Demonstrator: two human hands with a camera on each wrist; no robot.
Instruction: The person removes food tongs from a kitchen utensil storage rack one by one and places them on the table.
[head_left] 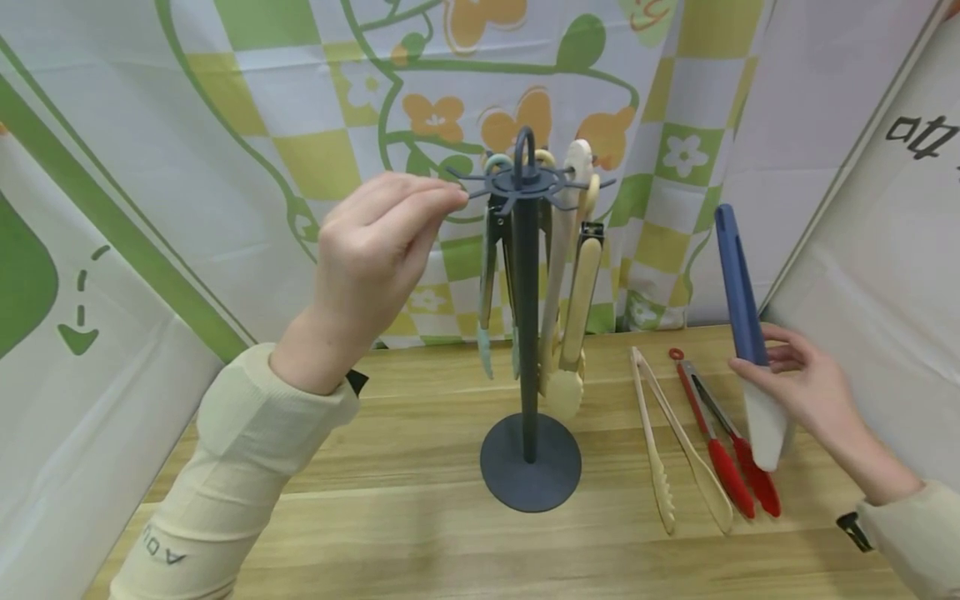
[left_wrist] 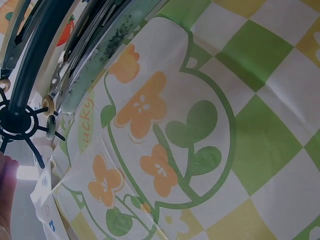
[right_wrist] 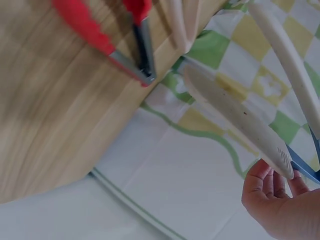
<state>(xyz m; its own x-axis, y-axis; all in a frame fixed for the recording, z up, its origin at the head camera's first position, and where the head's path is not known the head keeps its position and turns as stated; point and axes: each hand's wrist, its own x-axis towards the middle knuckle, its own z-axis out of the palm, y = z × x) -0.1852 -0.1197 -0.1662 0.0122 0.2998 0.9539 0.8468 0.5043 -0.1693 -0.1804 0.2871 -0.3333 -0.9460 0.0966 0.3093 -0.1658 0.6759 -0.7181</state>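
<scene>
A dark grey utensil rack (head_left: 528, 333) stands upright on its round base, with hooks fanning out at the top. My left hand (head_left: 378, 250) pinches the tip of one hook on the rack's left side. Several tongs hang from other hooks, among them mint-tipped tongs (head_left: 485, 350) and cream tongs (head_left: 582, 304). Off to the right, my right hand (head_left: 806, 387) grips blue-and-white tongs (head_left: 738, 283) near the middle, blue end up, over the table. In the right wrist view their two white arms (right_wrist: 235, 115) spread apart beyond the fingers.
Beige tongs (head_left: 654, 442) and red tongs (head_left: 726, 475) lie on the wooden table (head_left: 390, 517), right of the rack base and beside the right hand. A patterned curtain (head_left: 300, 100) hangs behind the table, and white cloth (head_left: 900, 275) borders the right side.
</scene>
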